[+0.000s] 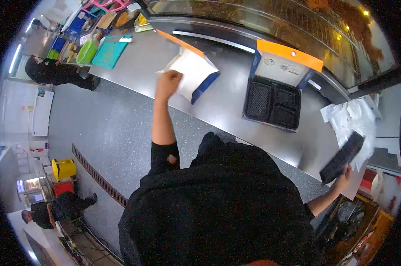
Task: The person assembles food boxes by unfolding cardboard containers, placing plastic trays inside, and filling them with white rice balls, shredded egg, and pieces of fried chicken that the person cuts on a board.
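Observation:
My left hand [168, 84] is closed at the near edge of an opened cardboard box [192, 73], white inside with orange and dark blue outer sides. On the steel counter to its right stands a second box [278, 66] with its lid up. A black compartment tray [258, 98] sits inside that one. Out to the far right, my right hand [342, 178] grips another black plastic tray [342, 157], held tilted on its edge beside a pile of white paper or plastic sheets [352, 119].
The steel counter [227, 113] runs along a window. At its far left lie a teal cutting board [112, 52] with a knife [120, 39] and a green bowl [87, 51]. Two people in black [61, 73] work to the left. A yellow bucket [62, 169] stands beyond the floor drain [96, 175].

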